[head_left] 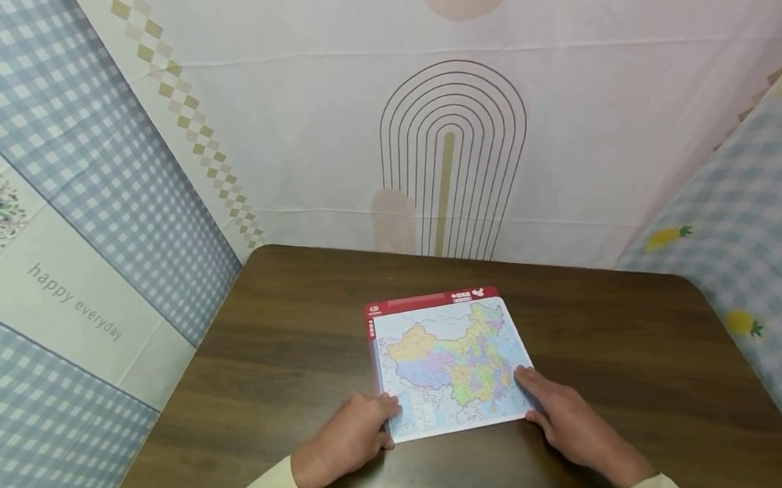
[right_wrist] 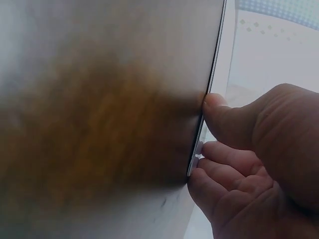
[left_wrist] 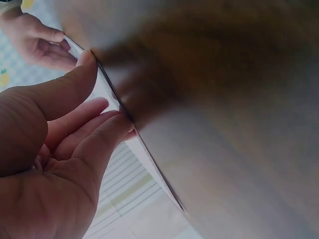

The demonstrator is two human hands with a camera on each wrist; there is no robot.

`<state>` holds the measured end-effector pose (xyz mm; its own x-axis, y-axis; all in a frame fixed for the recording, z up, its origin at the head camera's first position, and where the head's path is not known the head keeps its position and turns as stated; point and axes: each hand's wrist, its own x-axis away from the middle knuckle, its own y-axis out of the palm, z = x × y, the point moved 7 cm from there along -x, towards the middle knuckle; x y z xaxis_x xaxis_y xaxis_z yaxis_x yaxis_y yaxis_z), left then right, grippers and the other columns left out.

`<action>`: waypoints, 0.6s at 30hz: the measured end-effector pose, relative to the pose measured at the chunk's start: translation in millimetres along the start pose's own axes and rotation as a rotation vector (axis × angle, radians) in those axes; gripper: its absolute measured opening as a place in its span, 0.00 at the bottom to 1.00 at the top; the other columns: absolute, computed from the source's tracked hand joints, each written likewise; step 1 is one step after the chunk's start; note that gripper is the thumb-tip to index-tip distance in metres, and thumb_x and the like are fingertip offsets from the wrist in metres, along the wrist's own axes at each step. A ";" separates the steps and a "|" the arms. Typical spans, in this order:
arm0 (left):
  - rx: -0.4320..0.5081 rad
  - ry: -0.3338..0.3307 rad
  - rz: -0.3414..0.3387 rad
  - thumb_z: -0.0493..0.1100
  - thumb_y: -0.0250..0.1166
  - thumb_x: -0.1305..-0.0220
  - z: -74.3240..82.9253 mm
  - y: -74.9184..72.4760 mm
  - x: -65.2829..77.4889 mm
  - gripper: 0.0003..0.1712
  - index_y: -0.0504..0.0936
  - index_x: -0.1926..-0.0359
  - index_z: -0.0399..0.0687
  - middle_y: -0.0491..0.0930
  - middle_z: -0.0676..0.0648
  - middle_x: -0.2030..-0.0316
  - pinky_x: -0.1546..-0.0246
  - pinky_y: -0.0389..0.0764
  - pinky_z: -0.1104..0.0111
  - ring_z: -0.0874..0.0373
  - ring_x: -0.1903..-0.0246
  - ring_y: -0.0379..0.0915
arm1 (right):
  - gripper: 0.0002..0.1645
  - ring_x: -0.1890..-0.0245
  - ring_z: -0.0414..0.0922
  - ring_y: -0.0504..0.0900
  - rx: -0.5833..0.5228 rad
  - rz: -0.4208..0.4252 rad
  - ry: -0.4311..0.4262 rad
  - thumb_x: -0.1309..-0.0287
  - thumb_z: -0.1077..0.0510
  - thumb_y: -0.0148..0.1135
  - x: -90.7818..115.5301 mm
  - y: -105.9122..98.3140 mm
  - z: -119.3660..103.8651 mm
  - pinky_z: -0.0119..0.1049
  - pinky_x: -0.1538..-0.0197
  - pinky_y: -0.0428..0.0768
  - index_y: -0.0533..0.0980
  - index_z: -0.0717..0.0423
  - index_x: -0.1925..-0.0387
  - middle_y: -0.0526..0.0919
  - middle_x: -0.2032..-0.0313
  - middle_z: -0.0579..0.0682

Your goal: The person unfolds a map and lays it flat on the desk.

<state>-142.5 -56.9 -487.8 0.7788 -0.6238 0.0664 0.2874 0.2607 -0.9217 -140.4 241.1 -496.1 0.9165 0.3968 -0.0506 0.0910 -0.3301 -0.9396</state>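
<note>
A flat rectangular map board (head_left: 450,359) lies at the front middle of the wooden table. It shows a coloured map of China, with a red band and white lettering along its far edge. My left hand (head_left: 351,434) grips its near left corner, the index fingertip over the printed face. On the other side, my right hand (head_left: 573,419) holds the near right corner. In the left wrist view, the left thumb (left_wrist: 75,82) and fingers meet the thin edge. The right thumb (right_wrist: 224,117) touches the edge too, with the other fingers curled beside it.
The dark wooden table (head_left: 270,339) has rounded far corners. Behind it hangs a pale cloth (head_left: 292,131) with an arch pattern. Checked blue cloths (head_left: 80,142) hang along the left and right sides.
</note>
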 end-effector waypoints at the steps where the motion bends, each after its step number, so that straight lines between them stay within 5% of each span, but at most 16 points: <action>1: -0.007 0.003 0.002 0.42 0.81 0.42 1.9 0.2 -0.2 0.17 0.90 0.53 0.47 0.89 0.47 0.44 0.53 0.85 0.70 0.61 0.50 0.86 | 0.41 0.31 0.60 0.77 0.001 0.005 -0.003 0.39 0.66 0.74 -1.5 -0.5 1.3 0.53 0.39 0.82 0.70 0.68 0.27 0.75 0.29 0.65; 7: -0.024 0.008 0.015 0.43 0.81 0.43 12.2 2.2 -0.8 0.10 0.86 0.65 0.51 0.89 0.53 0.60 0.68 0.72 0.77 0.68 0.72 0.71 | 0.41 0.32 0.62 0.78 0.008 0.034 -0.025 0.42 0.69 0.75 -10.7 -4.2 6.8 0.53 0.41 0.82 0.71 0.70 0.28 0.76 0.30 0.67; 18: -0.051 -0.044 -0.021 0.46 0.80 0.41 23.7 8.3 -0.6 0.11 0.89 0.60 0.50 0.86 0.54 0.66 0.68 0.71 0.74 0.64 0.74 0.68 | 0.41 0.32 0.63 0.78 0.009 0.002 0.003 0.41 0.69 0.75 -32.3 -7.8 18.9 0.54 0.40 0.82 0.70 0.68 0.28 0.76 0.30 0.68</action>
<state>-127.4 -36.8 -486.4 0.7972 -0.5951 0.1016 0.2761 0.2097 -0.9380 -178.1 247.0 -493.5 0.9180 0.3931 -0.0516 0.0855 -0.3233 -0.9424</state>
